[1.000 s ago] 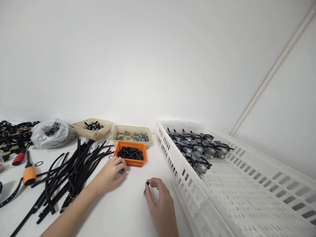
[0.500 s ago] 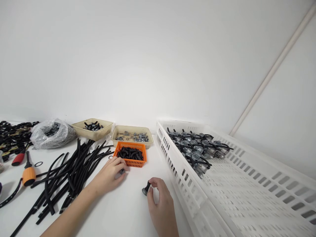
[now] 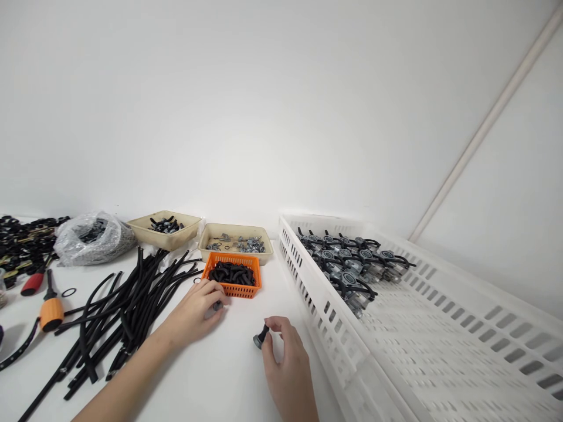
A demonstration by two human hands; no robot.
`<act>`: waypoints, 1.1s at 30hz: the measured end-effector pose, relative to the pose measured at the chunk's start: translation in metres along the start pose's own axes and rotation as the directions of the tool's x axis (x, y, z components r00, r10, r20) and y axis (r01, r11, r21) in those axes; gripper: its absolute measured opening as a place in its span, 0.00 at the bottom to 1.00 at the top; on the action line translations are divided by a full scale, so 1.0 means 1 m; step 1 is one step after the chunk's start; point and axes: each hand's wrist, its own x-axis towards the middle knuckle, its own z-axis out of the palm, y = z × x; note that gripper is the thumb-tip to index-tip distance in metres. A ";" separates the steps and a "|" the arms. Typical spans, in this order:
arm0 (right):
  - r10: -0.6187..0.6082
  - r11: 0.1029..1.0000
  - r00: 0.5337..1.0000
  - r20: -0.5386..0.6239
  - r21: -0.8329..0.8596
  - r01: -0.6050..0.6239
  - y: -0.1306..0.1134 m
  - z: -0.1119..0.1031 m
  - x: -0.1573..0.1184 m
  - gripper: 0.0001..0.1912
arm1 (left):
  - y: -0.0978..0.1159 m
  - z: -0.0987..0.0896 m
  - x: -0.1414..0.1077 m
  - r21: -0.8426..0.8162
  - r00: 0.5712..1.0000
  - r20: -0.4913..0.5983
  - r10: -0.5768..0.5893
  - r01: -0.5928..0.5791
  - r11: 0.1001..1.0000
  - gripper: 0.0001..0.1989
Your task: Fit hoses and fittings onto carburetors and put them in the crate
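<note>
Turned over slightly since a second ago, the black-and-grey piece in my right hand now shows its broad grey end, lower centre of the frame. Across the bottom I see the white worktop. My white crate fills the lower right, with grey-and-black assemblies grouped at its far end. Black tubes lie in a loose heap at lower left. Beyond them I make out a plastic bag at left, then the left beige tray and the right beige tray, both holding small parts. An orange basket of short black pieces stands just in front of the latter. My left hand is beside that basket, fingers curled narrowly around a small grey piece, mostly hidden. My right thumb and forefinger close narrowly on the black-and-grey piece, between the left hand and the crate.
</note>
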 end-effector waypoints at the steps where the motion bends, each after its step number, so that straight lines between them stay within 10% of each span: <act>1: 0.004 1.000 1.000 0.007 0.004 -0.004 0.000 0.000 0.000 0.09 | 0.000 0.000 0.000 0.001 1.000 -0.003 0.002 -0.002 1.000 0.08; 33: 0.067 0.997 0.997 0.030 0.040 -0.068 0.002 0.004 -0.002 0.02 | 0.001 0.000 0.000 -0.038 0.999 0.031 -0.030 0.031 0.999 0.09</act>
